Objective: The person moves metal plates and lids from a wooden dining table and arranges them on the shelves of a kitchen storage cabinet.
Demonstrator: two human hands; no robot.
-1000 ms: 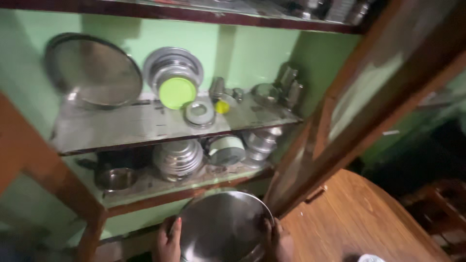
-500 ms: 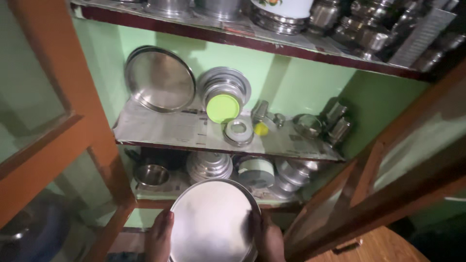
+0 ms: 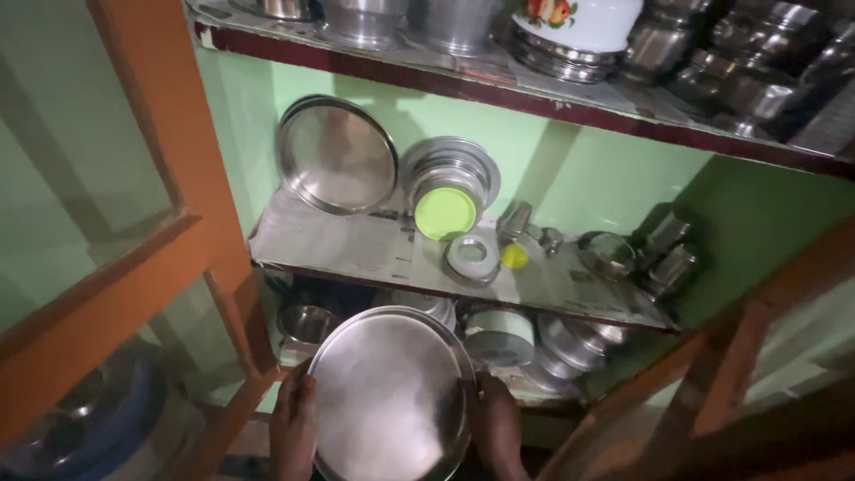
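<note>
A: Left to right, what held the tray?

B: Left hand gripped the steel tray at its left rim, fingers clamped on the edge; right hand clamped the right rim.

A: Position and clearance?

B: Tray was in front of the lower shelf, between the orange door frame and wooden door. Middle shelf had bare paper at its left front.

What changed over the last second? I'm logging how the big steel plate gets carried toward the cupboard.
The steel plate has risen from below the lower shelf to overlap it. Left hand and right hand keep their grip on its rim. The shelved plates and green lid stayed put.
</note>
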